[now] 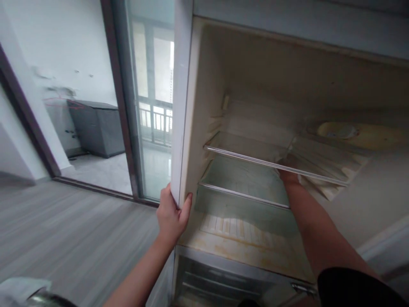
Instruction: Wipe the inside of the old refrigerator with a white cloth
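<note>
Off-white lining, yellowed in places, filled my head view: the refrigerator (258, 115) stood open directly in front of me, taking up the middle and right of what I saw. My left hand (174, 213) was clamped on the front edge of its left side wall (183, 128), thumb on the inner face and fingers wrapped round the outside. My right arm, in a black sleeve (354, 288), reached deep into the compartment, and my right hand (286, 162) was at the right end of the upper glass shelf (249, 149), partly hidden behind its front strip; I could not tell whether its fingers were apart or together, or whether it held anything. Below lay the lower glass shelf (243, 181), greenish, and under that the ribbed compartment floor (249, 243) with yellow-brown stains. A yellowed oval fitting (367, 134) sat on the right wall. Beneath the main compartment, a dark lower compartment (220, 281) showed pale horizontal bars. To my left, beyond grey plank flooring (105, 234), a dark-framed sliding glass door (153, 85) stood beside a grey box-shaped thing (99, 128), and a balcony railing (156, 121) showed through the glass.
</note>
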`<act>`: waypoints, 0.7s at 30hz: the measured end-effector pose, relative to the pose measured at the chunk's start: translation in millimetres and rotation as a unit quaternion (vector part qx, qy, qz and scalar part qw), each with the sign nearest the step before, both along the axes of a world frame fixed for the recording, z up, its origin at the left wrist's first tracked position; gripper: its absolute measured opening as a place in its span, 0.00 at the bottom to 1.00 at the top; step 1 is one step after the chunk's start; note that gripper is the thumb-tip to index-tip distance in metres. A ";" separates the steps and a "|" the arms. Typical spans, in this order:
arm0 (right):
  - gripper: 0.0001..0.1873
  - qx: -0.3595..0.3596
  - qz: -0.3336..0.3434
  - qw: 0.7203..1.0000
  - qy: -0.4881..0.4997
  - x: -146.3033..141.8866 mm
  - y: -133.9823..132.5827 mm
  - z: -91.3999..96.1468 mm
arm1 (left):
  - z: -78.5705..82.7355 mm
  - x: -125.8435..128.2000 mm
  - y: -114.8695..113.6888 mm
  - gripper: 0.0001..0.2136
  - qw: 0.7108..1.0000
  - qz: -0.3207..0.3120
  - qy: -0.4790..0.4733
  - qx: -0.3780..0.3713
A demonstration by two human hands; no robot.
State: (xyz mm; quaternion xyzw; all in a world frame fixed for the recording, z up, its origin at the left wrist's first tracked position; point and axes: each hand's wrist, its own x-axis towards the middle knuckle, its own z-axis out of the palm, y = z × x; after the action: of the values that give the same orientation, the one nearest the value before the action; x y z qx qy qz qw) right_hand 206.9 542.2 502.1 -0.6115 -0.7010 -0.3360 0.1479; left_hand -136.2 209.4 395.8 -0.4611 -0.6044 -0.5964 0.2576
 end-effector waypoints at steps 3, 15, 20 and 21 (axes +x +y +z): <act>0.25 -0.038 -0.023 0.999 -0.018 4.4 -17.7 1.0 | 0.2 1.2 -0.9 0.24 1.000 -0.010 -0.005 -0.006; 0.31 -0.114 -0.077 0.987 -0.087 34.8 -151.3 2.5 | 3.9 -0.6 -2.3 0.30 0.994 -0.092 -0.035 -0.037; 0.32 -0.108 -0.110 0.986 -0.065 37.9 -209.6 2.0 | 7.5 -0.4 -3.5 0.31 0.990 -0.122 -0.044 -0.048; 0.32 -0.109 -0.123 0.985 -0.060 38.3 -218.8 0.4 | 7.7 -0.6 -3.3 0.31 0.990 -0.127 -0.042 -0.048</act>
State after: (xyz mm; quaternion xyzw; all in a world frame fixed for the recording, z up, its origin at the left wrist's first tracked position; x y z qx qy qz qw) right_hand 245.2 323.4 502.5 -0.6840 -0.6606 -0.3095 -0.0039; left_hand -136.8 206.2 403.5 -0.5202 -0.5790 -0.6138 0.1316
